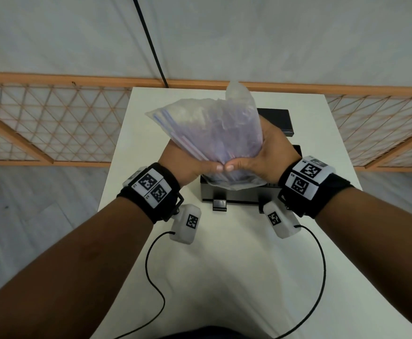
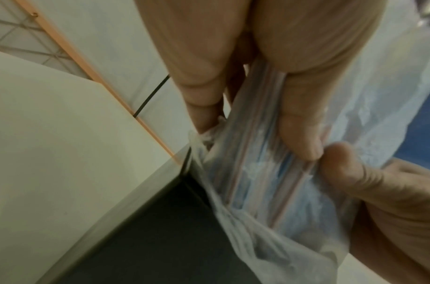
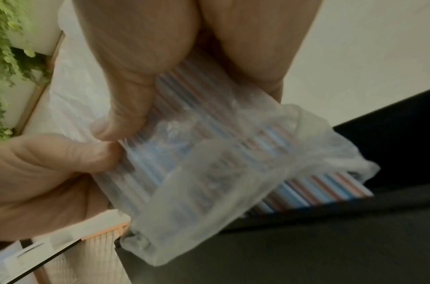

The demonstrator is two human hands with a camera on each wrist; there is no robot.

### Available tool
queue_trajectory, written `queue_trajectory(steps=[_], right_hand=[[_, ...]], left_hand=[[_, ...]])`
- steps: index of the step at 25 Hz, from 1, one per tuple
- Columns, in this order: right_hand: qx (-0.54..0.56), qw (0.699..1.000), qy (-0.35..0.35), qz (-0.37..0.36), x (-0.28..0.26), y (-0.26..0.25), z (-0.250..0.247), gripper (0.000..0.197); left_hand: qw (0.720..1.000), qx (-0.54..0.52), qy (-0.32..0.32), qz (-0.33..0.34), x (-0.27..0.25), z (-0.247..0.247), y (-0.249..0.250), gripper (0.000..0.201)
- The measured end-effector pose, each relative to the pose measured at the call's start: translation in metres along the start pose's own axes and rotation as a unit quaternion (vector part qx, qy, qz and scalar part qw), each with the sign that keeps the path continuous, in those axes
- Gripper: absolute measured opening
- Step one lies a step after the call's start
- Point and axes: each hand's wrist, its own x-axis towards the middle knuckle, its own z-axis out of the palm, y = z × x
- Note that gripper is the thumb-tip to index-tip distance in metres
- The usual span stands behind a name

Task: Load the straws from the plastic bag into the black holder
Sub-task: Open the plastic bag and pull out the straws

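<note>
Both sets of fingers curl tightly around a clear plastic bag (image 1: 209,133) packed with straws (image 3: 330,187), thumbs meeting tip to tip at the bag's lower end. The left hand (image 1: 185,162) grips from the 9 o'clock side, fingers (image 2: 299,134) pinching the film against the striped straws inside; the right hand (image 1: 271,155) wraps it from 3 o'clock, thumb and fingers (image 3: 126,107) pressed into the bundle.

The bag is held in the air above the counter (image 1: 224,265), its long axis tilted: the closed, crumpled end points up and away toward 12 o'clock, the open mouth down toward 6 o'clock, just over the black holder (image 1: 239,194). The straws lie along that same axis, red, blue and white stripes showing through the plastic. In the right wrist view a row of straw ends sticks out past the bag's loose mouth, over the dark inside of the holder; whether they touch it cannot be told.

The holder sits at the centre of the white counter, a small tab at its near edge. Beyond it, toward 1 o'clock, lies a flat black lid (image 1: 278,121). Marker-covered wristbands (image 1: 151,187) ring both wrists, black cables trailing back toward 6 o'clock. A wooden lattice fence (image 1: 53,123) crosses behind the counter.
</note>
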Motion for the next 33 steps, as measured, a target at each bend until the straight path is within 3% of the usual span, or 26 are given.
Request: queue_trajectory(steps=[5,10,13,17,22,25,27,29,33], right_hand=[[0.003,1.0,0.0,0.031,-0.006,0.003,0.004,0.107],[0.027,0.999,0.002,0.018,-0.006,-0.003,0.011,0.109],[0.032,0.999,-0.009,0.002,-0.008,-0.01,0.008,0.099],[0.021,0.998,-0.048,0.039,-0.01,-0.013,0.011,0.085],[0.042,0.999,-0.007,0.021,-0.013,-0.014,0.003,0.087],[0.018,1.0,-0.003,0.024,-0.016,-0.013,-0.006,0.085],[0.065,0.998,0.015,0.013,-0.013,-0.017,-0.005,0.072],[0.1,0.994,0.049,-0.013,-0.008,-0.024,-0.005,0.055],[0.026,0.994,0.086,-0.056,0.001,-0.031,-0.013,0.021]], left_hand=[[0.997,-0.046,-0.051,0.023,-0.01,-0.004,0.01,0.075],[0.989,-0.121,-0.084,0.024,-0.006,0.001,0.016,0.074],[0.985,-0.144,-0.092,0.025,-0.005,0.004,0.015,0.07],[0.977,-0.178,-0.111,0.023,-0.004,0.01,0.019,0.08],[0.978,-0.193,-0.069,0.046,-0.01,0.001,0.018,0.074],[0.973,-0.228,-0.016,0.04,-0.012,-0.004,0.022,0.088],[0.966,-0.258,0.005,0.032,-0.012,-0.001,0.026,0.091],[0.961,-0.272,0.014,0.039,-0.012,0.001,0.034,0.079],[0.969,-0.237,0.054,0.046,-0.014,0.001,0.046,0.036]])
